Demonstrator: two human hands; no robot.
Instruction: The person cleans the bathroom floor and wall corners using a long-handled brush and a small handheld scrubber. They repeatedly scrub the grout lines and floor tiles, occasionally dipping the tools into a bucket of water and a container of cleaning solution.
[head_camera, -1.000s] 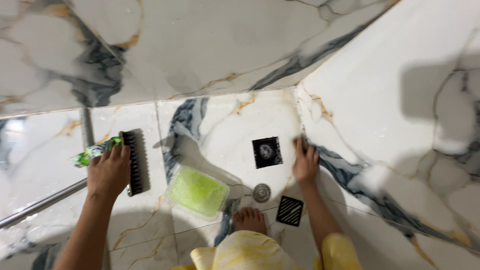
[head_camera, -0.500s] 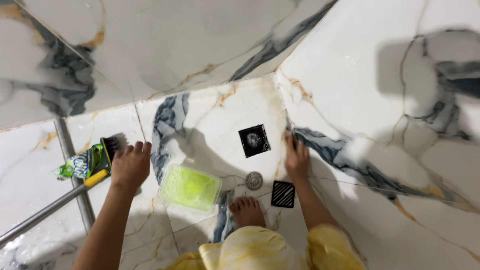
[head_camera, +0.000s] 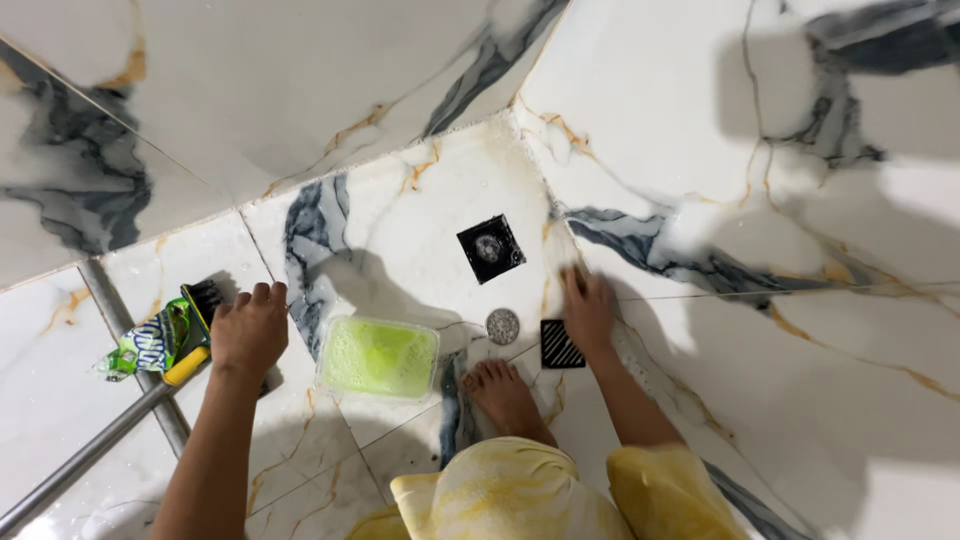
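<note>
Two marble walls (head_camera: 300, 90) meet at a corner above a wet marble floor (head_camera: 420, 200), and the person crouches there, yellow clothing and one bare foot (head_camera: 500, 392) low in the view. A metal pole (head_camera: 85, 455) runs from the lower left up to a scrub brush (head_camera: 200, 310); its long axis slants up and to the right, bristles at the far end, a yellow collar (head_camera: 187, 365) where pole meets head. A green wrapper (head_camera: 145, 340) lies just beside the brush on its left. The left hand (head_camera: 248, 330) rests flat on the floor over the right edge of the brush head, fingers spread and closed on nothing, so the handle lies down and to the left of the palm. A clear tub of green foamy liquid (head_camera: 378, 357) sits between the two hands. Beyond it, an open square drain hole (head_camera: 490, 247); nearer, a small round metal strainer (head_camera: 502, 326) and a black slotted drain cover (head_camera: 560, 345) lying loose. The right hand (head_camera: 588, 310) presses on the floor, touching the cover's right edge, fingers extended; whether it holds a cloth underneath I cannot tell. The right hand is far nearer the drain parts, the left nearer the brush.
</note>
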